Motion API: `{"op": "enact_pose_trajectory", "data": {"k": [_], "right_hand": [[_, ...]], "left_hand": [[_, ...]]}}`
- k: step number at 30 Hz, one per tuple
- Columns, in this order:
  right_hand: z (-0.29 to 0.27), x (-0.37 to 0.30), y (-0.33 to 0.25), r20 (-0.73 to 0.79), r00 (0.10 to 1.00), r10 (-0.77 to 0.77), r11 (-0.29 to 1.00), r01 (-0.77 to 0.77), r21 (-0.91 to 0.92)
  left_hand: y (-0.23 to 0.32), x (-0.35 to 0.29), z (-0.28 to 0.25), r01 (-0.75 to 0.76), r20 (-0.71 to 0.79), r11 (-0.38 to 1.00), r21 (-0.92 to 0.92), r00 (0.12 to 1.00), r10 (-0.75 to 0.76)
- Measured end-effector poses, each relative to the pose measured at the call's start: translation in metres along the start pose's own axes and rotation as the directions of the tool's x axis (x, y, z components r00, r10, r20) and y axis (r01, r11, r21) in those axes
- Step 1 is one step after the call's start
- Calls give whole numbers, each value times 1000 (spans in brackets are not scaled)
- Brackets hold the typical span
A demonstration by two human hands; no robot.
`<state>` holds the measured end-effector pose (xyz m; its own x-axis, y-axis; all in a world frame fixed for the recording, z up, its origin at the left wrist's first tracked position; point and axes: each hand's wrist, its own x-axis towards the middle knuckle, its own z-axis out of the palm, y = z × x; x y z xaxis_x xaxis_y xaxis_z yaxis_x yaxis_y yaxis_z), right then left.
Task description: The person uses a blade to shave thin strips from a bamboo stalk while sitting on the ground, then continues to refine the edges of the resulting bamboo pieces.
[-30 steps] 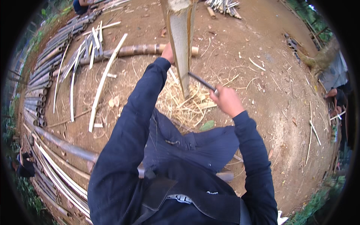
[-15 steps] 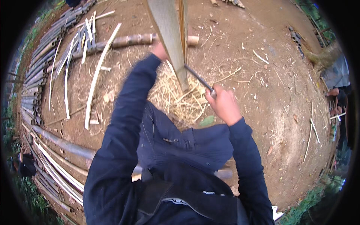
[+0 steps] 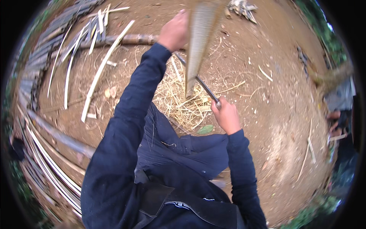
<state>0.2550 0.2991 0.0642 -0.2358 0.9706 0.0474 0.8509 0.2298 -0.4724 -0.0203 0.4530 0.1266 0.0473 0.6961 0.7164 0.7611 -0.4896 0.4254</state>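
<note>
A long split bamboo piece (image 3: 204,36) rises toward me from the ground, its lower end over a heap of pale shavings (image 3: 177,105). My left hand (image 3: 174,32) is closed at its left edge, higher up, with the fingertips partly hidden behind it. In my right hand (image 3: 227,116) is the handle of a long, narrow, dark knife (image 3: 206,88), gripped to the right of the bamboo. The blade runs up and left across the bamboo's lower part, and its tip end shows on the far left side.
Pale bamboo strips (image 3: 105,70) lie on the dirt at left, near a bamboo pole (image 3: 131,39). Stacked bamboo poles (image 3: 47,49) line the left edge. Split pieces (image 3: 244,9) lie beyond. Another person's hand (image 3: 335,129) shows at the right rim, near a log (image 3: 333,78).
The bamboo has swung to the right and turned its face. My left hand has come farther out from behind it, moving up. The knife now crosses the bamboo with its tip end visible.
</note>
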Motion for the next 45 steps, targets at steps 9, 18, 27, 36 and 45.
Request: {"op": "enact_pose_trajectory", "data": {"k": [9,18,27,36,45], "right_hand": [[63,-23,-15,-12,999,31,995,-32,-90],[72,-37,-26,36,997,72,997,-72,3],[107,-36,16,1,998,62,997,-62,-50],[111,1,56,-81,997,17,997,-23,-70],[41,-26,63,-157,970,184,965,-148,218]], "left_hand": [[-23,-89,40,156,544,967,203,803,-244],[-28,-92,50,51,345,995,87,935,-78],[-33,-118,96,67,566,994,85,818,-104],[-32,-102,130,47,624,981,188,765,-156],[-37,-80,110,215,-133,976,-34,967,-217]]}}
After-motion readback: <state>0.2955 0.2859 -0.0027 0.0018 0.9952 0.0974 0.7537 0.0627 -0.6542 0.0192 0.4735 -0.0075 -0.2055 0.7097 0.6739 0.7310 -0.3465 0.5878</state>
